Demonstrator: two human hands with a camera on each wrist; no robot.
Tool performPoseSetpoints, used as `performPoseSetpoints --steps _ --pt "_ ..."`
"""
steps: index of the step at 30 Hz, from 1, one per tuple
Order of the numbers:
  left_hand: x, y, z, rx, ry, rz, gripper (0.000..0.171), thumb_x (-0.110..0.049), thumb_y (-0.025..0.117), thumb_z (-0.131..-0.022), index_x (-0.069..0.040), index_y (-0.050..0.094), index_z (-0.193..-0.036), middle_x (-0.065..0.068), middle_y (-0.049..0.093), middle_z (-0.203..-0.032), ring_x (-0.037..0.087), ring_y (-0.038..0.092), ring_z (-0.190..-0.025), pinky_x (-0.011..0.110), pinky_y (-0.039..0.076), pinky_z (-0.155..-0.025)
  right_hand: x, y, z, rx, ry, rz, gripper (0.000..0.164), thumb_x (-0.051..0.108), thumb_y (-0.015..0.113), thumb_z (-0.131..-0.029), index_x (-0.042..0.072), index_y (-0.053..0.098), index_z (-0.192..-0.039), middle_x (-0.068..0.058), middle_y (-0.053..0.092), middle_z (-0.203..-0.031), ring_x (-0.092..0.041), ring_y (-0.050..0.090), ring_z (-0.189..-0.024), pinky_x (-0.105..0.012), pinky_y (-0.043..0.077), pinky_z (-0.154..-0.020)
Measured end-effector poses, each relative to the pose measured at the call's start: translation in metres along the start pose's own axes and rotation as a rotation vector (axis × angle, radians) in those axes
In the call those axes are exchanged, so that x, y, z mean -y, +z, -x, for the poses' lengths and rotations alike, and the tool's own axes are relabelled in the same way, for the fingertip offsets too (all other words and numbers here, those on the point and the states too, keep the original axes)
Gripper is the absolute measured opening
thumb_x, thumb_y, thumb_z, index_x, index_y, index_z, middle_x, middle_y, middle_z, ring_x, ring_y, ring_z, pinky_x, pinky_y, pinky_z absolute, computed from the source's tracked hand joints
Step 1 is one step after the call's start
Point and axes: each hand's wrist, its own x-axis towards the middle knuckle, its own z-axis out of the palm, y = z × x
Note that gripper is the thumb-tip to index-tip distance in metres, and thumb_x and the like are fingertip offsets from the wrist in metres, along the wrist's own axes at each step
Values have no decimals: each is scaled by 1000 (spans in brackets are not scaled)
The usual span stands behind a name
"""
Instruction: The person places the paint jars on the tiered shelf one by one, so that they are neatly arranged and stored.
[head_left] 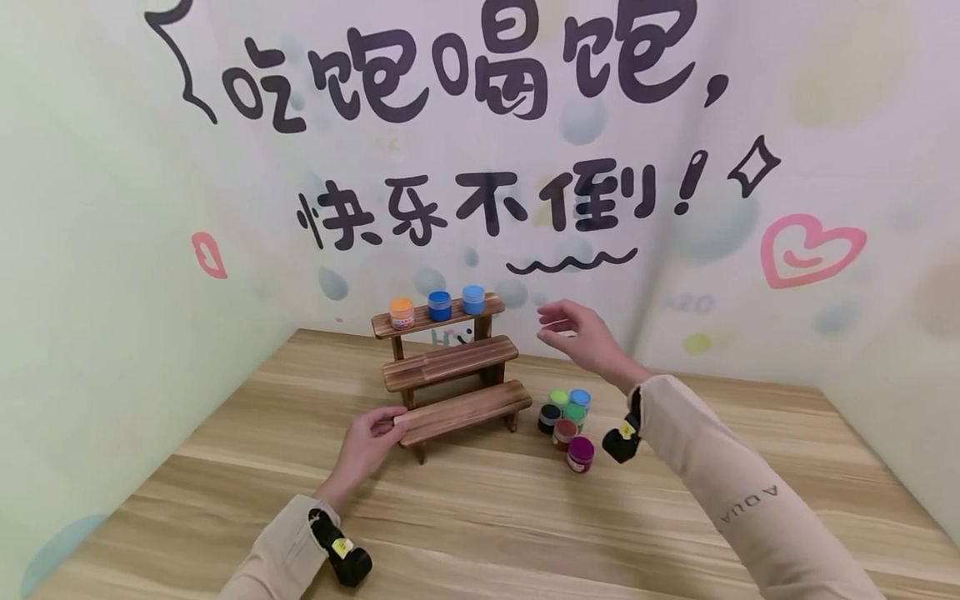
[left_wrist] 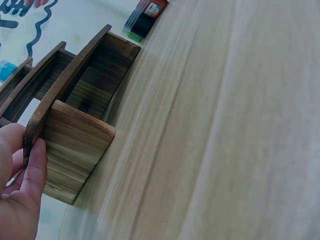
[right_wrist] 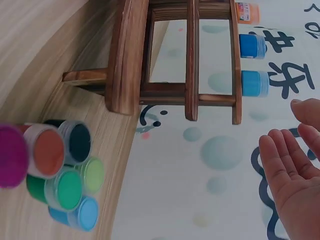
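A three-tier wooden stand point(head_left: 457, 411) stands on the table near the back wall. My left hand point(head_left: 367, 450) pinches the left end of its lowest step between thumb and fingers, as the left wrist view shows closely. On the top step sit an orange paint jar point(head_left: 402, 313), a dark blue jar point(head_left: 439, 307) and a light blue jar point(head_left: 473, 300). My right hand point(head_left: 581, 333) is in the air to the right of the top step, its fingers relaxed and holding nothing. In the right wrist view its fingers point(right_wrist: 285, 155) are extended, apart from the jars.
Right of the stand, several paint jars cluster on the wooden table point(head_left: 480, 533): light green point(head_left: 558, 399), blue point(head_left: 580, 400), black point(head_left: 550, 419), green point(head_left: 574, 415), brown point(head_left: 565, 433) and purple point(head_left: 581, 454). A printed cloth wall point(head_left: 450, 150) rises behind.
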Motion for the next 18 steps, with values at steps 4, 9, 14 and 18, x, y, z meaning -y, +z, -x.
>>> performPoseSetpoints --steps 4,9,14,18 --pt "0 0 -1 -5 0 -5 24 -2 62 -81 8 60 -103 22 59 -102 28 59 -90 23 47 -70 -8 -11 16 -5 0 -12 34 12 61 -84 0 51 -115 -16 56 -109 -26 56 -96 -38 46 -81" --pt "-1 0 0 -8 12 -20 24 -2 62 -81 9 60 -103 23 59 -102 28 59 -89 23 47 -70 -21 -18 39 50 37 -41 34 11 59 -85 -2 50 -115 -17 55 -110 -29 55 -97 -38 46 -80" --pt "-1 0 0 -11 17 -27 25 -2 62 -81 9 60 -102 23 59 -101 29 59 -89 22 47 -69 -45 -14 66 71 57 -20 32 11 60 -85 -4 52 -112 -19 56 -107 -29 57 -93 -35 48 -76" --pt "0 0 0 -9 15 -26 25 -1 62 -80 9 60 -103 24 59 -101 29 59 -89 21 47 -68 -61 -6 85 100 57 -17 33 10 61 -84 -8 52 -110 -23 57 -104 -30 58 -90 -31 49 -72"
